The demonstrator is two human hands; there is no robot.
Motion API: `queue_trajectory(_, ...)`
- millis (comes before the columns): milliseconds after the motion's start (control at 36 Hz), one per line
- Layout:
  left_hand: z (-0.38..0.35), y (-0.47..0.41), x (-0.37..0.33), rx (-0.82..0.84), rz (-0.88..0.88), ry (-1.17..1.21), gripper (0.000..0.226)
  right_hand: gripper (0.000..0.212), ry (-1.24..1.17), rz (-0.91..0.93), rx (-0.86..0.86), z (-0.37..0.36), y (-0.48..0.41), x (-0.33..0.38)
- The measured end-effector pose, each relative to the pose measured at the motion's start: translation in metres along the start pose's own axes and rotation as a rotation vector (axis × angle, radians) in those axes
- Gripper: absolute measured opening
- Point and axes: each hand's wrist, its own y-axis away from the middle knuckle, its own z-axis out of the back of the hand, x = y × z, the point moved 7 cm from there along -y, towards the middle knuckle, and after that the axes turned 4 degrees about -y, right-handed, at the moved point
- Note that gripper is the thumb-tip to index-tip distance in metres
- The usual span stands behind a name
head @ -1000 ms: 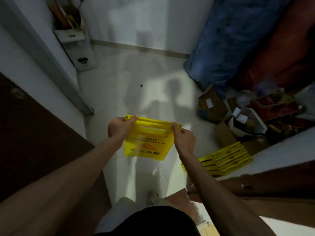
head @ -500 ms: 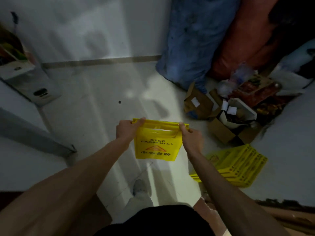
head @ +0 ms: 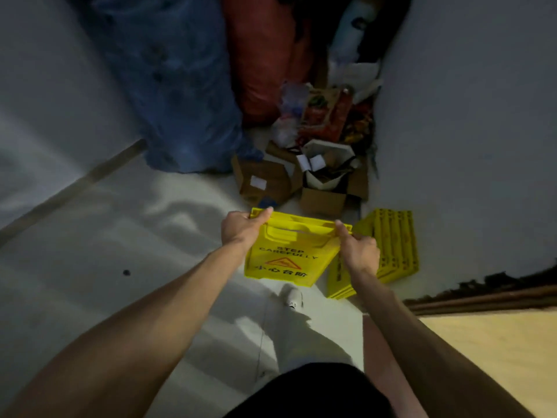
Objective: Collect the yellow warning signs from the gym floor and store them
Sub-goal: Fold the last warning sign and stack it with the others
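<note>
My view is dim and bluish overall. Light falls from behind me onto the pale floor (head: 90, 267), where my own soft shadow spreads ahead. The yellow sign (head: 289, 254) is the brightest thing I see and its print reads clearly. The clutter (head: 325, 140) in the corner sinks into murk. Edges bend and smear slightly.

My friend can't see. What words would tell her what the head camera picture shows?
Two bare hands, left hand and right hand, hold a folded yellow warning sign by its top corners above a pale floor. A stack of yellow signs lies just to the right, near cardboard boxes.
</note>
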Motion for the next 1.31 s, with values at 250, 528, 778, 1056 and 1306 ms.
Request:
queue_trajectory(250,-0.053,-0.064,-0.097,0.133,-0.087,-0.151,0.051,0.064,-0.17,-0.19,-0.075,0.02,-0.071,0.009)
queue_trajectory(528,-0.082,-0.115,-0.159,0.238,-0.23,-0.33,0.047,0.059,-0.256,-0.204,-0.129,0.007,-0.107,0.018)
queue_trajectory(778,-0.124,-0.144,-0.183,0.396,-0.398,-0.578,0.062,0.057,-0.446,-0.385,-0.279,-0.005,-0.092,-0.005)
queue_trajectory(1056,-0.178,-0.163,-0.196,0.727,-0.545,-0.657,0.059,0.036,-0.601,-0.583,-0.565,-0.04,-0.061,-0.016)
queue_trajectory(1306,-0.231,-0.172,-0.196,0.902,-0.729,-0.825,0.057,0.063,-0.649,-0.759,-0.727,-0.087,-0.054,-0.045)
